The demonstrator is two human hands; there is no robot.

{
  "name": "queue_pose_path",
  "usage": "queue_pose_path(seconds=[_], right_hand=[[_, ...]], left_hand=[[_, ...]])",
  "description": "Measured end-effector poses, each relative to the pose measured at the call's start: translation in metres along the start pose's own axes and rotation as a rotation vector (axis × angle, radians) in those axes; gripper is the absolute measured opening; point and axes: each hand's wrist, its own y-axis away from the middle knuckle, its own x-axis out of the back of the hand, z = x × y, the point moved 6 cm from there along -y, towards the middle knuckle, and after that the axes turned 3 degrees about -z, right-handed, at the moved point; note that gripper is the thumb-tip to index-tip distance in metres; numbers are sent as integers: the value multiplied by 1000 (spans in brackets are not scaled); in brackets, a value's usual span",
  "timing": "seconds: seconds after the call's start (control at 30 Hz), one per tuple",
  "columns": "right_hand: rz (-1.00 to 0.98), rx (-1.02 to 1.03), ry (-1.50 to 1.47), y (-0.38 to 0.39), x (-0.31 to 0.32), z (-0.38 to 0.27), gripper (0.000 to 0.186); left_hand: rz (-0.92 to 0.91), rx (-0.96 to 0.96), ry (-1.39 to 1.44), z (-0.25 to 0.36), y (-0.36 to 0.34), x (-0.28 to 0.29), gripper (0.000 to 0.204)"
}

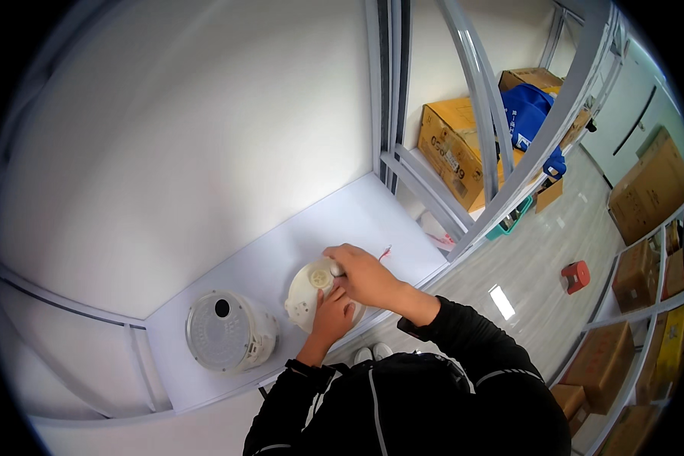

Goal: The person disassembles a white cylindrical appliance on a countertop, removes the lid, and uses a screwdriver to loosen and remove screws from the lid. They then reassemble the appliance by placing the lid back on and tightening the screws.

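A cream round disc (302, 287) with a ringed fitting at its middle lies on the white tabletop (380, 209). My left hand (331, 318) rests on the disc, its fingers apart and pointing toward the fitting. Just beside the fitting, my right hand (368, 277) is closed on a small white object (337, 270), mostly hidden by the fingers. A white drum (251, 342) with a translucent top and a dark round hole stands left of the disc. A thin red item (384, 251) lies right of my hands.
A grey frame (463, 229) borders the table. Beyond it are cardboard boxes (452, 152), a blue bag (524, 114) and a teal crate (509, 224). A red stool (575, 277) stands on the glossy floor at right, near shelving with several cartons (599, 365).
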Motion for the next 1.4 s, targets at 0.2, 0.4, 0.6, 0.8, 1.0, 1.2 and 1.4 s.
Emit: queue_pose_path(seconds=[0.2,0.4,0.6,0.8,1.0,1.2,1.4], right_hand=[[10,-90,160,0,1,3,33],[-110,-192,385,-6,1,-11,28],[26,10,9,-4,-11,4,30],[-291,-365,392,-20,3,-15,40],[-48,-58,146,-6,-2,11,25],[-327,-357,522,-10,0,2,24],[-150,28,219,-3,-4,5,27]], left_hand=[[30,-10,41,7,3,6,47],[12,16,42,1,4,2,46],[10,-1,57,1,1,1,44],[33,-4,47,-3,7,3,44],[15,-35,51,4,0,4,47],[12,-1,48,1,4,6,50],[25,-20,37,0,1,0,50]])
